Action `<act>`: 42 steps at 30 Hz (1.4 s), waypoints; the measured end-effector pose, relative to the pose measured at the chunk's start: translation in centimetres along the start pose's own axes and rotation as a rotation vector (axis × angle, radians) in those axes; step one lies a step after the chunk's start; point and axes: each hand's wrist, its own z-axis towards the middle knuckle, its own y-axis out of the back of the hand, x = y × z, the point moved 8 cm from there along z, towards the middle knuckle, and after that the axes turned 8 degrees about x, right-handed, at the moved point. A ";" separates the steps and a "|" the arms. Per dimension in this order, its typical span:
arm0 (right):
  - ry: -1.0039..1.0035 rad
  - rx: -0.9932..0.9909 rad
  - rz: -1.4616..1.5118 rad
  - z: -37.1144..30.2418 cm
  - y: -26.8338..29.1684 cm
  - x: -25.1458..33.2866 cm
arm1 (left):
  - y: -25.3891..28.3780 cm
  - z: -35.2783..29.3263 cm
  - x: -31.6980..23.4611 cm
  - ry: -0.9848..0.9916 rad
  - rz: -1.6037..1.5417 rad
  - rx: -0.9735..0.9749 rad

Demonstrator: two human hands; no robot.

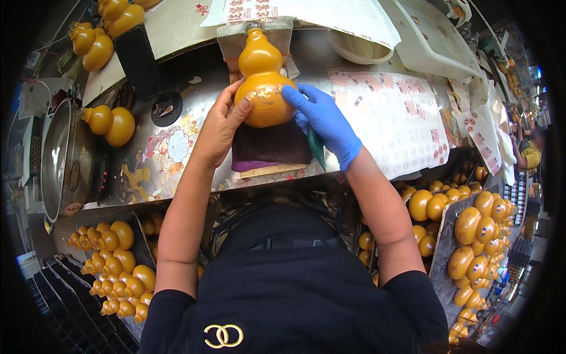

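A glossy yellow-orange gourd-shaped bottle [260,74] lies on its side at the middle of the bench, its neck pointing away from me. Printing and shiny flecks mark its wide lower bulb. My bare left hand [223,121] curves round that bulb from the left, thumb on top. On the other side my right hand [330,121], in a blue glove, presses its thumb against the bulb. A green flat, pointed piece [316,147] sticks out below the gloved fingers, partly hidden by them. Under the neck is a greyish cloth-wrapped support [232,40], and a dark pad [271,144] lies on the near side.
Sheets of printed labels [395,118] cover the bench at right, below a white bowl [361,48] and a white tray [439,35]. A metal pan [68,159], another gourd bottle [121,125] and a black phone-like slab [138,62] are at left. Crated gourd bottles [121,268] flank me.
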 end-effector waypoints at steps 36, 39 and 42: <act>0.032 0.088 -0.007 1.5 0.1 -0.7 | -0.7 0.2 0.6 0.039 0.011 -0.057; 0.014 0.098 0.066 1.5 0.2 -1.1 | -0.9 0.1 0.5 0.051 -0.011 -0.061; -0.068 0.105 0.078 0.9 0.2 -0.5 | -1.1 0.2 0.4 0.067 -0.039 -0.058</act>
